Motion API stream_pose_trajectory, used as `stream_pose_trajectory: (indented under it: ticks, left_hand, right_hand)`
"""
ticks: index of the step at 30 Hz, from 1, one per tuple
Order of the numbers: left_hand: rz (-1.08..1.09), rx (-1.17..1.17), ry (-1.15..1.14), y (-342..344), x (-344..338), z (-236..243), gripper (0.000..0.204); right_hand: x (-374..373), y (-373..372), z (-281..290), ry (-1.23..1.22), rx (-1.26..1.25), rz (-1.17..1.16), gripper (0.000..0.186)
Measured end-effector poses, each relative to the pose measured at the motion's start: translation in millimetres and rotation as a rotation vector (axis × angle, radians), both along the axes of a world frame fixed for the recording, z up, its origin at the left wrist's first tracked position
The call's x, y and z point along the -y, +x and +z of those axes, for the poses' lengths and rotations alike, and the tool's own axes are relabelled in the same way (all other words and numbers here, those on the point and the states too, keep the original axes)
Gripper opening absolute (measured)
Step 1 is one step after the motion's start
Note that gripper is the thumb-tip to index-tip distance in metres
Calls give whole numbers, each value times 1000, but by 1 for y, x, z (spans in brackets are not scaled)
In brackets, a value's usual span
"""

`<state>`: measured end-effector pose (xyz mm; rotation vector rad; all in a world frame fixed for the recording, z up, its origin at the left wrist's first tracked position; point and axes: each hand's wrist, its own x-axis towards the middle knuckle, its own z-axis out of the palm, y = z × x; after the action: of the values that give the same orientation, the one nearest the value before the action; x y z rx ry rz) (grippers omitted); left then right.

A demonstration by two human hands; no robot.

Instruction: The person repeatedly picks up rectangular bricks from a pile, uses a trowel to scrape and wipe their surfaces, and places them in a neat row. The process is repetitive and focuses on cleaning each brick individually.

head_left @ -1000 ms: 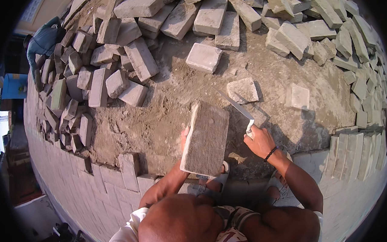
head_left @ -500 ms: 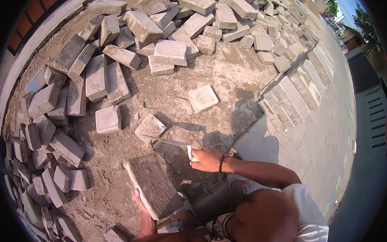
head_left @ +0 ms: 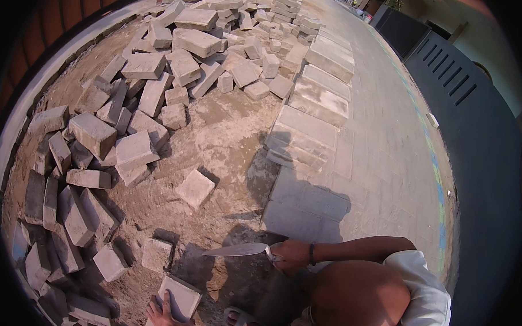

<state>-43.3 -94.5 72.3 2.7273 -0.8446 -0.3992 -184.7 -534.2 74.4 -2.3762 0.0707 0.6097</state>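
Note:
My right hand (head_left: 291, 256), with a dark beaded bracelet at its wrist, grips the pale handle of a trowel (head_left: 238, 250). The trowel's long pointed blade reaches leftward above the soil. Low in the view, my left hand (head_left: 164, 319) is on a pale grey paving block (head_left: 180, 298), fingers over its near left side. Whether this block rests on the ground or is held just above it I cannot tell. Just beyond it lies a square block (head_left: 157, 254), with another block (head_left: 111, 263) to its left. Farther out, a single pale block (head_left: 194, 189) lies on the soil.
Loose blocks (head_left: 143, 66) are heaped along the left and far side. A row of blocks (head_left: 319, 102) lines the edge of the paved surface (head_left: 376, 150) on the right. Beyond that stands a dark grey gate (head_left: 448, 72). My sandalled foot (head_left: 239, 320) and bent knee (head_left: 354, 298) are close.
My left hand has moved lower and the block there now shows a paler, smoother face instead of a rough dark one. The trowel stays in my right hand. The view has swung rightward.

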Motion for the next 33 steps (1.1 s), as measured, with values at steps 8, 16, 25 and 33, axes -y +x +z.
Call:
stream_pose_trajectory:
  ticks: [8, 16, 25, 33]
  left_hand:
    - [-574, -178, -75, 53, 118, 55, 95]
    - [-1331, 372, -51, 100, 306, 61, 86]
    - [-1365, 307, -256, 96, 580, 161, 94]
    - [-1102, 327, -1027, 67, 516, 137, 45]
  right_hand:
    - [39, -78, 50, -77, 60, -389, 28]
    - [33, -159, 30, -74, -17, -695, 37]
    - [43, -203, 38, -77, -11, -826, 26]
    - [38, -186, 13, 6, 37, -850, 30]
